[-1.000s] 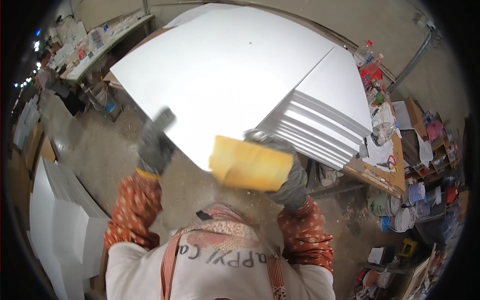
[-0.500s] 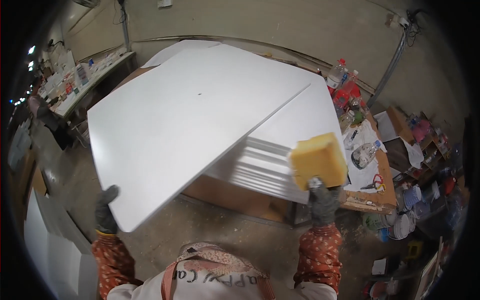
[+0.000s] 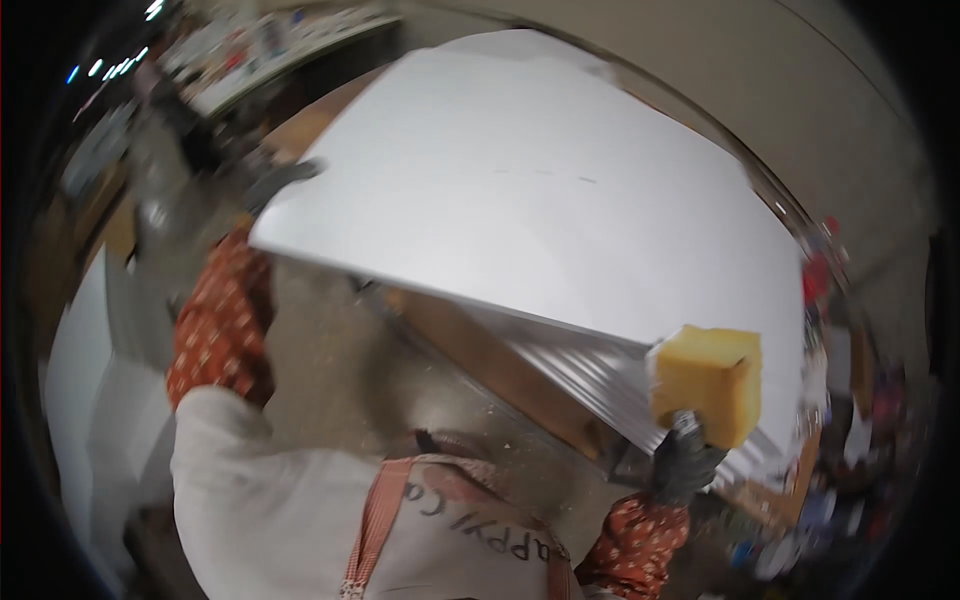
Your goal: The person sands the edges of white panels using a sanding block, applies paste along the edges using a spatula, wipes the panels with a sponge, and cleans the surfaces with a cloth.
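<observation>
A large white panel (image 3: 500, 190) lies slantwise over a second white sheet (image 3: 780, 290). My left hand (image 3: 284, 182), in a dark grey glove, is closed on the panel's left corner. My right hand (image 3: 687, 464), gloved alike, grips a thick yellow sponge block (image 3: 708, 388) from below. The sponge is held beside the panel's right near edge; whether it touches cannot be told. Below that edge, a surface with light and dark stripes (image 3: 590, 375) shows. A few small dark marks sit on the panel's top.
Cardboard and a dark metal frame (image 3: 490, 385) show under the panels. Bottles with red parts (image 3: 820, 275) stand at the right, blurred. A cluttered bench (image 3: 290, 65) and a person in dark clothes (image 3: 180, 115) are at the far left. White sheets (image 3: 85, 370) lean nearer on the left.
The top panel has swung round, its left corner moving away from me with my left hand. My right hand still holds the sponge. The whole view has turned and is blurred.
</observation>
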### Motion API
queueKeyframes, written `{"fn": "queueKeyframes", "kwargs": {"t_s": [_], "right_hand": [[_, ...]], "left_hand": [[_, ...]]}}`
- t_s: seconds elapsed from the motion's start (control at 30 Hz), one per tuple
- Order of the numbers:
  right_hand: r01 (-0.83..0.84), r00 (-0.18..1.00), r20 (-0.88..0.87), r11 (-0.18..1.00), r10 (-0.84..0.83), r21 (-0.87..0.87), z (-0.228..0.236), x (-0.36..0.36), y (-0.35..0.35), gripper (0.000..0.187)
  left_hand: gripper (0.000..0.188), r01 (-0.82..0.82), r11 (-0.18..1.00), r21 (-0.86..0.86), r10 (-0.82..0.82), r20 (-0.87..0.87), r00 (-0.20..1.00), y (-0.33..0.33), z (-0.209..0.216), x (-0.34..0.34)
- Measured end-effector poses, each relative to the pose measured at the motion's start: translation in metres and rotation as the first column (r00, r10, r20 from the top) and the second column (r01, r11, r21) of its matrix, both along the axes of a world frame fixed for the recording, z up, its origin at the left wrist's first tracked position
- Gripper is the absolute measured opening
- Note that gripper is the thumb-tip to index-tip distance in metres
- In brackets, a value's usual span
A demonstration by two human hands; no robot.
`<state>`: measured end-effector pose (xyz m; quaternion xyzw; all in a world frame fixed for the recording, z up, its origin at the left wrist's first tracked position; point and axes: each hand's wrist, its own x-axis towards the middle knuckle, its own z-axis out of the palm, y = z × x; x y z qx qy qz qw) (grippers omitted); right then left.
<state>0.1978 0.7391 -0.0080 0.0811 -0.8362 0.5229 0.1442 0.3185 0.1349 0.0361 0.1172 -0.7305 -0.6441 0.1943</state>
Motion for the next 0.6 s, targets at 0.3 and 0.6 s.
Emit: {"fn": "queueKeyframes", "kwargs": {"t_s": [0.3,0.6], "right_hand": [[-0.825,0.347,-0.326,0.451,0.880,0.341,0.050,0.045,-0.292,0.049],[-0.967,0.224,-0.343,0.251,0.912,0.037,0.059,0.054,-0.319,0.050]], "left_hand": [[0.046,0.094,0.978,-0.185,-0.128,-0.179,0.976,0.019,0.009,-0.007],[0.037,-0.158,0.538,-0.828,-0.275,-0.350,0.896,-0.019,-0.013,0.004]]}}
